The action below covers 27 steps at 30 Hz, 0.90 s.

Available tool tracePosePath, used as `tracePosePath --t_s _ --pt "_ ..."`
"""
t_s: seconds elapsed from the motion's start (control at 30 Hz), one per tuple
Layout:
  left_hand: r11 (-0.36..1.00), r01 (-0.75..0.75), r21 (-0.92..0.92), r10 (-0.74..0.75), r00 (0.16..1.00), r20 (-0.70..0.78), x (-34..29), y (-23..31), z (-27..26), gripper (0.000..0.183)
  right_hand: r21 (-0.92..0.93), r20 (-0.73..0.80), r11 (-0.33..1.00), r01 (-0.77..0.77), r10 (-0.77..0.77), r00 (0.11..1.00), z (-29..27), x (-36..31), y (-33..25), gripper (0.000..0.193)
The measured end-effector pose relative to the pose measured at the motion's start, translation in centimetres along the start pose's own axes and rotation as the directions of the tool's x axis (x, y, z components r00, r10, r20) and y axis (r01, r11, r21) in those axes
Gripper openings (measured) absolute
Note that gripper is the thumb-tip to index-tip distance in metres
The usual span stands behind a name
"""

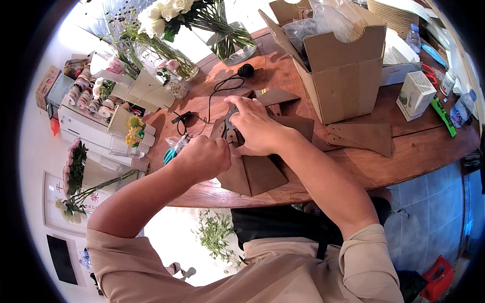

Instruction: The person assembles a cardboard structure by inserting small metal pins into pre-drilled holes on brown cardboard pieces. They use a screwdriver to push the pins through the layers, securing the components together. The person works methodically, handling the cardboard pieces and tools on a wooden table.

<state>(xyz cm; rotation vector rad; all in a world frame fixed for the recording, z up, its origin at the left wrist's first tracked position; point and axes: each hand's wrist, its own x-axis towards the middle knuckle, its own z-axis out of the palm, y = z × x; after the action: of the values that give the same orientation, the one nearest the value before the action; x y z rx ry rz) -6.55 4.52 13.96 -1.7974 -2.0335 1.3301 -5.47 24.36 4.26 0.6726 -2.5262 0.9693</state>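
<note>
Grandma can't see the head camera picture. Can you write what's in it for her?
A person's bare hands, the left curled and the right spread, meet over brown flat panels fanned out on a wooden table. An open cardboard box stands beyond them to the right, and white roses are at the back.

Brown, tapered flat panels (263, 175) fan out around a dark, partly hidden hub (230, 118) on the wooden counter (424, 146), the closest nearing its front edge.
</note>
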Motion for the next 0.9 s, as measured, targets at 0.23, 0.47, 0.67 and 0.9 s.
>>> tracePosePath --t_s 0.23,0.47,0.67,0.9 --pt "0.869 0.174 -0.464 -0.268 0.953 -0.143 -1.6 -1.7 0.3 0.011 -0.043 -0.018 0.999 0.017 -0.018 1.0 -0.3 -0.3 0.7 0.068" --pt "-0.006 0.289 -0.957 -0.862 0.484 0.152 -4.8 5.3 4.4 0.029 0.103 -0.005 0.994 -0.035 0.035 0.999 -0.8 1.3 3.6 0.032" --pt "-0.154 0.305 -0.94 -0.926 0.288 0.245 -2.9 14.7 4.3 0.048 0.268 0.171 0.963 -0.036 -0.011 0.985 -1.0 2.6 3.8 0.024" --pt "-0.259 0.065 -0.964 -0.954 0.14 0.266 -3.0 15.6 5.7 0.093 -0.001 0.035 0.996 -0.087 0.087 0.996 -2.2 3.2 -2.4 0.024"
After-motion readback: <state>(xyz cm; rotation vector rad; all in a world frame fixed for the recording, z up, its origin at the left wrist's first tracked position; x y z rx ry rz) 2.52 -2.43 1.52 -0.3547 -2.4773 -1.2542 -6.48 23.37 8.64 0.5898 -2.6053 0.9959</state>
